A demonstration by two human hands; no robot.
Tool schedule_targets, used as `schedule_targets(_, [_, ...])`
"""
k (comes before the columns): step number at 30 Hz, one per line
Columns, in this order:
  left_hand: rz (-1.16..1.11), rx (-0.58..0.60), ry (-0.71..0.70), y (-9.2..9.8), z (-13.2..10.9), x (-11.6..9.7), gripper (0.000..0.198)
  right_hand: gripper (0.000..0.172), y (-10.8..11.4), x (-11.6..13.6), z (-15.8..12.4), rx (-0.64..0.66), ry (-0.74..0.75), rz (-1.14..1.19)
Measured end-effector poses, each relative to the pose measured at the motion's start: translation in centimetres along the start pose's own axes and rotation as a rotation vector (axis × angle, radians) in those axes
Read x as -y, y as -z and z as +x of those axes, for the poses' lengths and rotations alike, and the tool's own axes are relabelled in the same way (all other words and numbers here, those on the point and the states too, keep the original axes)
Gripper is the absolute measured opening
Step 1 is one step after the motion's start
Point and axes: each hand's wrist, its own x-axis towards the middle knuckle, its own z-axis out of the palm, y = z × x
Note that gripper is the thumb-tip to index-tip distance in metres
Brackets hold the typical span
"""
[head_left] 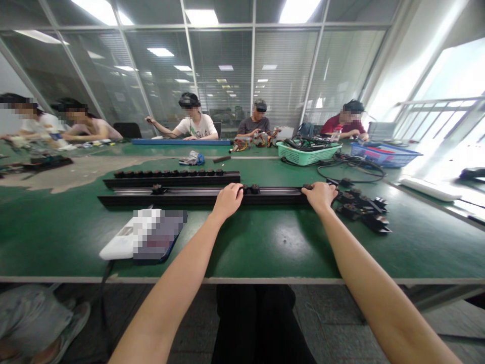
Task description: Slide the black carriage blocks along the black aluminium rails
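Head view: both hands (228,198) (321,196) on the black rail (273,199), grasp partly hidden, impossible to tell.

Bright overall: rectangular white ceiling lights (299,10) glow overhead, and the tall window (462,86) at right burns out to white. Lamps reflect in the gridded glass partition (223,50); the glossy green worktop (265,263) catches pale glare. The dark grey floor (326,318) lies in shadow. Wide-angle stretch slants the edges, the far left looks smeared, and mosaic blocks mask patches.
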Motion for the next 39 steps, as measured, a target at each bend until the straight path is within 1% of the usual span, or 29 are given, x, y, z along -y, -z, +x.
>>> schedule_targets(5, [0.006, 0.003, 0.002, -0.01, -0.01, -0.03, 0.033, 0.043, -0.06, -0.23, 0.18, -0.010, -0.006, 0.006])
schedule_targets(12, [0.017, 0.002, 0.000, -0.03, 0.04, 0.00, 0.034, 0.047, 0.06, -0.36, 0.23, -0.003, -0.018, 0.002])
schedule_targets(20, [0.005, 0.001, 0.002, 0.09, 0.00, -0.09, 0.034, 0.045, 0.53, -0.09, -0.16, -0.017, -0.040, -0.003])
schedule_targets(27, [-0.003, 0.004, 0.006, 0.15, -0.01, -0.14, 0.034, 0.044, 0.85, -0.20, -0.05, 0.009, -0.054, -0.013])
schedule_targets(34, [-0.009, -0.009, 0.001, 0.09, -0.04, -0.01, 0.033, 0.043, 0.66, -0.60, 0.08, -0.029, -0.054, -0.005])
schedule_targets(39, [-0.005, -0.002, 0.002, -0.02, 0.00, 0.00, 0.033, 0.043, 0.74, -0.78, 0.18, -0.022, -0.044, -0.032])
